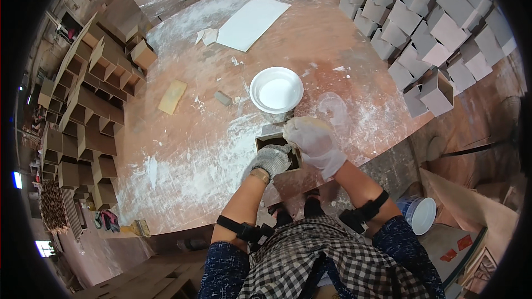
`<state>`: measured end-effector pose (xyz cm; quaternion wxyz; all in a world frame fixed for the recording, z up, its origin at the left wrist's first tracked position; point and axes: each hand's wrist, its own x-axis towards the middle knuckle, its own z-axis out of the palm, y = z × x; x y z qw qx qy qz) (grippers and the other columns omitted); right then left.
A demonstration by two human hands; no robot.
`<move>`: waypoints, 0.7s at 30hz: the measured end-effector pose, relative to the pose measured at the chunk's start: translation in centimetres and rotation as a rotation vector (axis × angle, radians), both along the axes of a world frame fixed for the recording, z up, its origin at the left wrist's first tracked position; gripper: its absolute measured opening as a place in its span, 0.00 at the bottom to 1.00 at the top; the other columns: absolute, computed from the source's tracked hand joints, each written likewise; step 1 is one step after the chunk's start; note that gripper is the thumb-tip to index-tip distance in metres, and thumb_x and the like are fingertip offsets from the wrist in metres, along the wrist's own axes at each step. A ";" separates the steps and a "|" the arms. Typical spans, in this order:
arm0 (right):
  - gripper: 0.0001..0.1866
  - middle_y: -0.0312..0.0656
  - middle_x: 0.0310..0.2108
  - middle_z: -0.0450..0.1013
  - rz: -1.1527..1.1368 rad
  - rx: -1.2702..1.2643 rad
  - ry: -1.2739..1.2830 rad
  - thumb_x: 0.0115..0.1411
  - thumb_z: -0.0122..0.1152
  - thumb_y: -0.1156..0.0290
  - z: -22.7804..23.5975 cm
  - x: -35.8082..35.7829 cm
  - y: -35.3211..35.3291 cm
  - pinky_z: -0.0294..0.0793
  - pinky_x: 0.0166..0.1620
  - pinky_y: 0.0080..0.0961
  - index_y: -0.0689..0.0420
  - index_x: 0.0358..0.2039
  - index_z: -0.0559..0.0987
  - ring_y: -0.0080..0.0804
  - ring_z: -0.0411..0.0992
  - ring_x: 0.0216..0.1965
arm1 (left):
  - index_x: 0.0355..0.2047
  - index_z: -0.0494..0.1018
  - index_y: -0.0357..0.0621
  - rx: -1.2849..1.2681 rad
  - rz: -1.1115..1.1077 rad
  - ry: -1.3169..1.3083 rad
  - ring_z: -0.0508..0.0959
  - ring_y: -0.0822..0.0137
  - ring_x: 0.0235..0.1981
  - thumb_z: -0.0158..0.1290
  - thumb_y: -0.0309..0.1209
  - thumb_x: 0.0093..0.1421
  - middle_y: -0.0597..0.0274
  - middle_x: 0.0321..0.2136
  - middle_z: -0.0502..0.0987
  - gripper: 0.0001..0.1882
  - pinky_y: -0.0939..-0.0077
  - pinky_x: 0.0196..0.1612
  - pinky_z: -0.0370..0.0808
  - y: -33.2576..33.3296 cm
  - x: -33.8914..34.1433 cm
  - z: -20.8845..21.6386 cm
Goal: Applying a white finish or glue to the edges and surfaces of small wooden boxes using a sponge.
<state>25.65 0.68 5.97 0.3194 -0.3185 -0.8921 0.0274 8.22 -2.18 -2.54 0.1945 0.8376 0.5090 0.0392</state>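
Observation:
A small open box with brown inner walls is at the table's near edge, in front of me. My left hand, in a grey knit glove, is at its open side, fingers curled over the wall and into it. My right hand wears a pale glove under loose clear plastic and is bent at the box's far right corner. Its fingertips are hidden, so what it holds, if anything, does not show. Just beyond both hands stands a round white basin with white material inside.
On the white-smeared table lie a yellowish rectangular piece, a grey block, a white sheet and crumpled paper. Open brown boxes stack up left, grey-white boxes right. A bucket stands lower right.

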 end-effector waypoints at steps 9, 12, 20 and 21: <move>0.11 0.38 0.30 0.72 0.156 -0.245 0.038 0.47 0.57 0.77 3.7 3.3 -8.1 0.72 0.36 0.33 0.51 0.33 0.77 0.39 0.73 0.34 | 0.40 0.72 0.46 -0.035 -0.020 0.077 0.79 0.53 0.35 0.50 0.44 0.53 0.52 0.32 0.78 0.18 0.57 0.37 0.74 -0.1 0.3 1.3; 0.10 0.38 0.32 0.73 0.156 -0.418 0.090 0.47 0.56 0.77 4.4 2.5 -6.0 0.73 0.37 0.32 0.52 0.32 0.77 0.38 0.73 0.35 | 0.40 0.72 0.47 -0.073 0.021 0.112 0.78 0.52 0.37 0.51 0.44 0.53 0.53 0.34 0.78 0.19 0.58 0.38 0.74 -0.5 -0.4 0.6; 0.13 0.39 0.37 0.73 -0.048 0.075 -0.110 0.47 0.56 0.75 0.2 0.3 -0.5 0.72 0.44 0.32 0.52 0.37 0.76 0.38 0.72 0.42 | 0.40 0.72 0.50 -0.009 -0.010 0.000 0.78 0.51 0.35 0.50 0.46 0.53 0.54 0.33 0.78 0.19 0.58 0.37 0.74 0.0 0.3 1.1; 0.13 0.39 0.37 0.73 -0.041 0.069 -0.109 0.47 0.56 0.75 -0.3 0.2 -1.4 0.72 0.44 0.32 0.52 0.37 0.76 0.38 0.72 0.42 | 0.40 0.72 0.49 -0.032 -0.018 0.048 0.78 0.51 0.36 0.50 0.46 0.53 0.54 0.34 0.78 0.19 0.57 0.37 0.74 -0.1 0.1 1.0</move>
